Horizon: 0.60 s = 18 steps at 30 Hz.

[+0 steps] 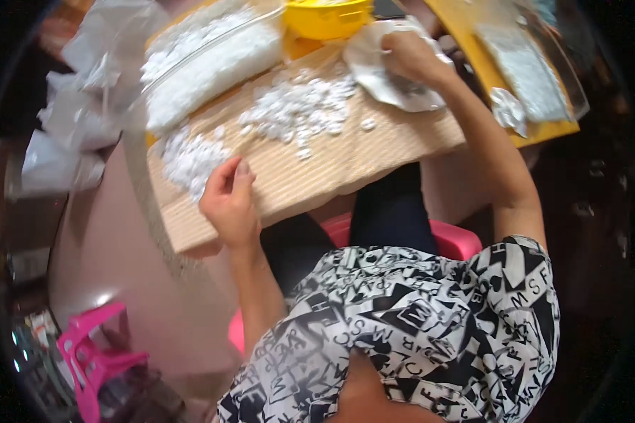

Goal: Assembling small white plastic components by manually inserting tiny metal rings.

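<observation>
Across a ribbed tan board, small white pieces are heaped and apparently being picked through, light pinching likely called for next, with the left hand at the left heap, the right hand over white crumpled wrapping, neither grip discernible.

Yellow container cut off by upper edge. White pieces, upper centre, too small and blurred for exact shape to be told. White sheet-like item partly hidden by right grip, upper right. Whether anything is pinched by left grip: not determinable.
</observation>
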Each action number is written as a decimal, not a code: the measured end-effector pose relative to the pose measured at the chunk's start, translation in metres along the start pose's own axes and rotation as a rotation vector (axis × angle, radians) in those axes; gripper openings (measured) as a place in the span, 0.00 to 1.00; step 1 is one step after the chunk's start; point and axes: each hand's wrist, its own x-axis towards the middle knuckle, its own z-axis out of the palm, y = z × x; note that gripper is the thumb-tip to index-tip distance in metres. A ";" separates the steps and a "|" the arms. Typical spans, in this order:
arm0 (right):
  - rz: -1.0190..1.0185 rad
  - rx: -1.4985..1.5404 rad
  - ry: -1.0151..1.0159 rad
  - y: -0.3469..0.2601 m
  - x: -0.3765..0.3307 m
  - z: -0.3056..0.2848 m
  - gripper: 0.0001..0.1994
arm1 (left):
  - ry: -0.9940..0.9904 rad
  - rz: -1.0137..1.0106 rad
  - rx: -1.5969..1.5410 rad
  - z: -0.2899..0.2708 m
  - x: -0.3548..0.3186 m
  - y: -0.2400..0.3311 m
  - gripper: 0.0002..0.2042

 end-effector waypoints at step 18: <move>0.055 -0.125 -0.018 -0.026 -0.023 -0.023 0.07 | -0.190 0.436 0.910 0.018 0.091 -0.010 0.06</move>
